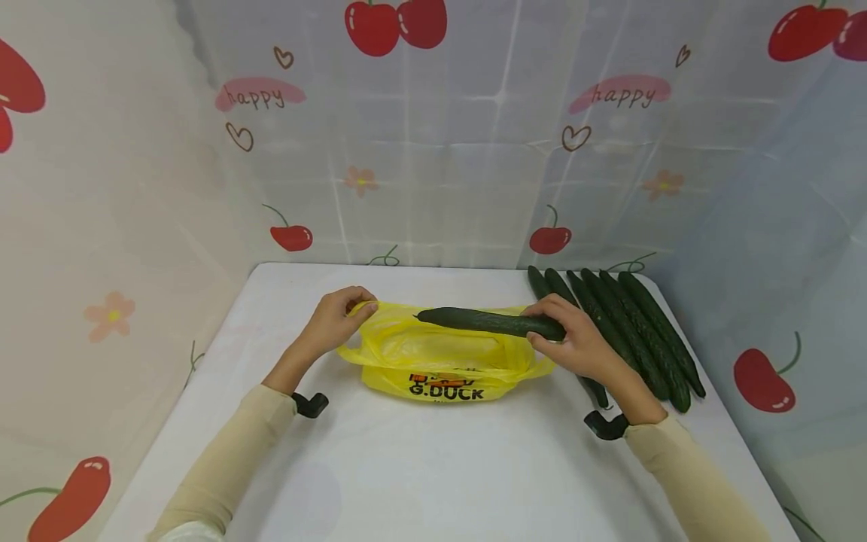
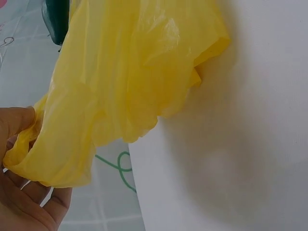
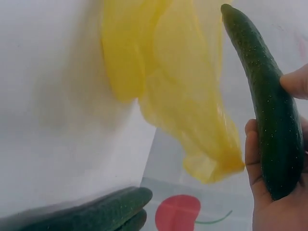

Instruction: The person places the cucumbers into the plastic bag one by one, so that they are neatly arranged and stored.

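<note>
A yellow plastic bag (image 1: 433,350) with "G.DUCK" printed on its front stands on the white table with its mouth spread. My left hand (image 1: 339,320) pinches the bag's left handle; in the left wrist view the yellow film (image 2: 115,82) loops between thumb and fingers. Above the bag's mouth, my right hand (image 1: 576,339) grips a dark green cucumber (image 1: 484,321) by its right end, thumb on one side and fingers on the other. It lies almost level, its thin tip pointing left. The right wrist view shows the cucumber (image 3: 269,106) beside the bag (image 3: 168,72).
Several more cucumbers (image 1: 633,324) lie side by side along the right edge of the white table (image 1: 420,467), partly behind my right hand. A curtain (image 1: 460,150) printed with cherries and hearts hangs behind the table and on both sides.
</note>
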A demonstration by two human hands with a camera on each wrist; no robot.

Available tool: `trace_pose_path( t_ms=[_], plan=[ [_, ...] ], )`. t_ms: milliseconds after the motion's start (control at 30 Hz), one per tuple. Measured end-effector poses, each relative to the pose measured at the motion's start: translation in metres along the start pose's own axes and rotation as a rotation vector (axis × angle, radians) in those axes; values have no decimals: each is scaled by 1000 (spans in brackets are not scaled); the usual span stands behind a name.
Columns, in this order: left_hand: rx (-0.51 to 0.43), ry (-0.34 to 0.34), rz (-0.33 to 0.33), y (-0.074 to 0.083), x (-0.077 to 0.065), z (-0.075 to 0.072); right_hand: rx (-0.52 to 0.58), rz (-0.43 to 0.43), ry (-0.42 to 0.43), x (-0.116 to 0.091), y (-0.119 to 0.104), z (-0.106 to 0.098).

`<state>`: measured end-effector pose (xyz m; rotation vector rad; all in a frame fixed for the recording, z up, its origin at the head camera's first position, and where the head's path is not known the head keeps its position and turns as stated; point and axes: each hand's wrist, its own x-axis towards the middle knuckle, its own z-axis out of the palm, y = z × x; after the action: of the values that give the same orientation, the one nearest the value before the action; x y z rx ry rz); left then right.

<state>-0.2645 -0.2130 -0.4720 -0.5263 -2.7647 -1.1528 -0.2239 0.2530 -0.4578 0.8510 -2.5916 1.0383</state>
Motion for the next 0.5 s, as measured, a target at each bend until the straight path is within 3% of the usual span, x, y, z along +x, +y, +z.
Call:
trace_pose_path(
  t_ms=[500],
  plan=[
    [15,-3,5,0,-3,-1,-58,-31,-189,33,-24,38]
  ],
)
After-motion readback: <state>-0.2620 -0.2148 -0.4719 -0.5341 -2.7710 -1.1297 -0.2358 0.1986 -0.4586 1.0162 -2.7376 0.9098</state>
